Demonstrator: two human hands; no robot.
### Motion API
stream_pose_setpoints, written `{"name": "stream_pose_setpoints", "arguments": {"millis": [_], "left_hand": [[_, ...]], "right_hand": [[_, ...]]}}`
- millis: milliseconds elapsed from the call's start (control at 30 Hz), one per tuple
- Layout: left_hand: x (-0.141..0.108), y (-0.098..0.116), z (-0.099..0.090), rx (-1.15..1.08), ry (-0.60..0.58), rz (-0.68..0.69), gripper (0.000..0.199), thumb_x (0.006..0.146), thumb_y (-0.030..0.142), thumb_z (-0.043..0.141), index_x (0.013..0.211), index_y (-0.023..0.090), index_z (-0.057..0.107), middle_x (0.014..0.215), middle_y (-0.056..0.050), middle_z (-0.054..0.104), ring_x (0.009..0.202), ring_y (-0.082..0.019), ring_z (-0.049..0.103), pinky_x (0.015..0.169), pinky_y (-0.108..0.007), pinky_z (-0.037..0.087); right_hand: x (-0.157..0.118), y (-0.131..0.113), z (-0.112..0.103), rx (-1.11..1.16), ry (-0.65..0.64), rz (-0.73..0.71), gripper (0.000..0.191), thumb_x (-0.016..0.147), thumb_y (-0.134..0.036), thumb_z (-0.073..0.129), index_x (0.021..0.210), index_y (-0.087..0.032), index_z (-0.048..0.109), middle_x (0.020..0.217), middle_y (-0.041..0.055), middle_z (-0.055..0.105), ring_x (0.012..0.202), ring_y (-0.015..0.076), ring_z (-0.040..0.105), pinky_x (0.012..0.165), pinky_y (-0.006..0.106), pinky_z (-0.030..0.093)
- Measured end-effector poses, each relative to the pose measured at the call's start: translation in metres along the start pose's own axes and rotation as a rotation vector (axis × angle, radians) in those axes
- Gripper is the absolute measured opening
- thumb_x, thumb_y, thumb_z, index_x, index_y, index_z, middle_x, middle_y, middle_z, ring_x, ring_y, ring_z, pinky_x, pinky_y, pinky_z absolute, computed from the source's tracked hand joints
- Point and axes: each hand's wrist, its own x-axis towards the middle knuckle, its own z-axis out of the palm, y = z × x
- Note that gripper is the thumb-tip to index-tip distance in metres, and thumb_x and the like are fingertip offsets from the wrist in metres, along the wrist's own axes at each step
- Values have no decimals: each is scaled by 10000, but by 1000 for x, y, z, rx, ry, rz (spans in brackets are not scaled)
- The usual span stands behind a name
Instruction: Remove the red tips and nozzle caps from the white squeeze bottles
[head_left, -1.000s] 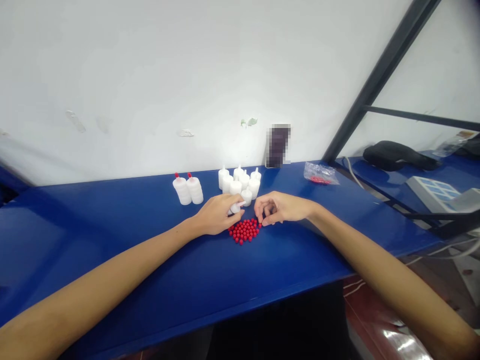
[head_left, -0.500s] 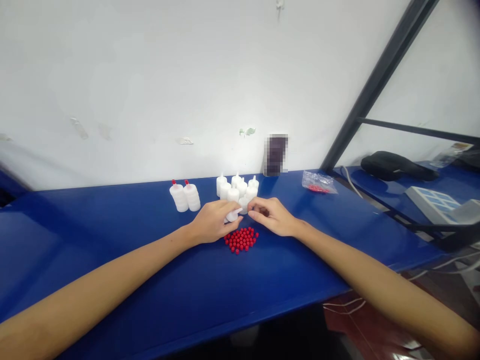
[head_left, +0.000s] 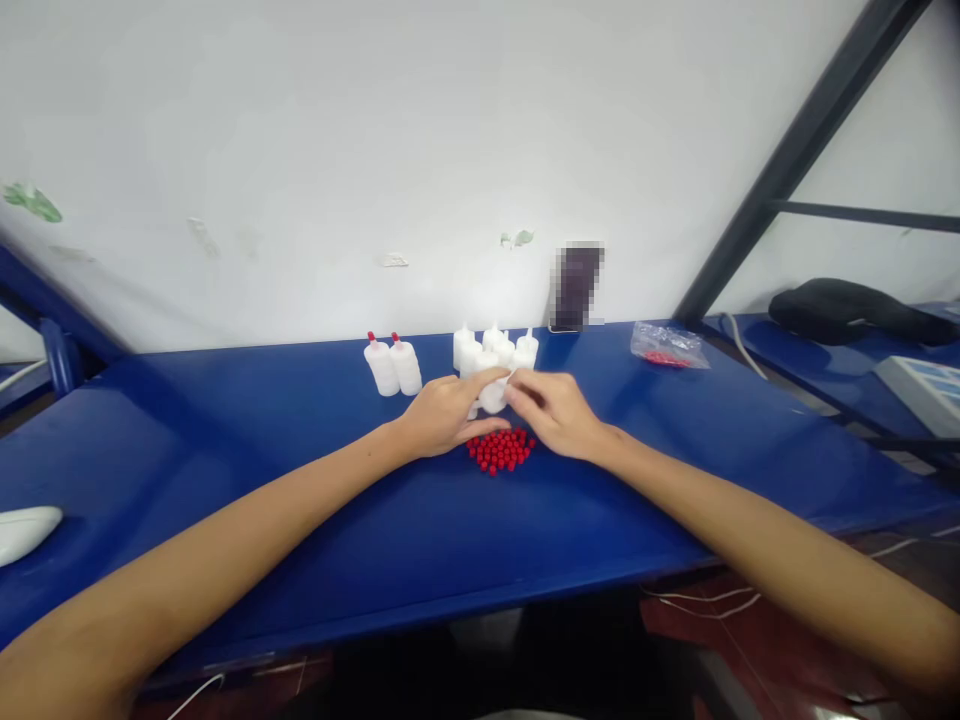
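My left hand (head_left: 442, 415) curls around a small white squeeze bottle (head_left: 472, 410), its thumb and index finger stretched to the right and apart. Most of that bottle is hidden by the hand. Close by on the right, my right hand (head_left: 555, 408) has its fingertips pinched together beside the white bottles; whatever lies between them is hidden. Several white bottles with pointed nozzles (head_left: 527, 348) stand grouped just behind both hands. Below the hands lies a pile of small red caps (head_left: 501, 452). Left of the group, white bottles with red caps on their tips (head_left: 394, 368) stand together.
A clear plastic bag with red pieces (head_left: 667, 350) lies at the back right of the blue table (head_left: 360, 560). A pixelated dark panel (head_left: 577, 285) leans on the wall. A white object (head_left: 28, 532) sits at the left edge. A dark metal post (head_left: 795, 180) rises at right.
The view has shifted, so everything appears farther right and higher. My left thumb and index finger have spread apart, and my right fingertips have come closer to the left hand.
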Motion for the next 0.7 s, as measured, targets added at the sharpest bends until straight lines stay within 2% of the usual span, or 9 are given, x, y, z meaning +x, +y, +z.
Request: {"name": "stream_pose_setpoints", "arguments": {"millis": [67,100,167,233,300,367,500,700], "left_hand": [[-2,0,-2,-15,28,-78,631,958,627,483,1403,188,403,915,-60,694,752,-218,680,691,-303,494],[-3,0,-3,-26,45,-122,588,978,593,470,1399,188,407,901,-51,685,736,-206,671,675,-293,486],[-5,-1,-6,-40,61,-181,413,1020,476,427,1311,188,479,871,-32,671,710,-179,649,658,-275,466],[-7,-2,-9,-21,45,-169,272,1031,364,386,1106,182,573,838,-27,661,713,-168,628,670,-275,454],[-8,-3,-11,14,12,-128,270,1016,298,367,911,177,585,795,-32,643,711,-172,603,674,-287,443],[-8,-4,-12,40,-4,-109,276,998,266,362,832,177,564,753,-34,616,683,-176,573,653,-297,428],[-6,-5,-10,30,-15,-89,227,961,215,348,845,177,540,765,-39,600,688,-183,557,666,-314,444],[-3,-8,-9,-30,4,-32,184,956,174,343,963,163,527,937,-91,599,865,-216,571,802,-363,481]], "right_hand": [[4,4,-3,-17,150,47,281,988,-351,480,755,-198,509,621,-37,486,559,110,438,571,251,327],[7,6,-4,-33,215,76,281,982,-354,481,748,-200,497,618,-38,480,561,112,439,571,252,326],[12,11,-7,-82,267,120,268,967,-344,483,741,-201,491,612,-37,477,561,116,440,572,255,323],[16,14,-10,-144,245,141,249,951,-326,486,736,-199,502,607,-34,492,559,118,445,575,260,317],[19,14,-11,-209,197,149,246,935,-311,488,718,-197,509,599,-28,508,555,121,449,580,269,305],[21,13,-12,-257,167,163,257,922,-302,488,689,-195,509,585,-22,514,548,124,446,582,277,294],[22,13,-11,-273,159,204,269,910,-307,494,672,-190,534,571,-16,523,547,127,461,591,278,304],[20,22,-9,-235,152,181,277,923,-339,499,719,-179,595,580,-11,564,556,129,488,606,273,330]]}}
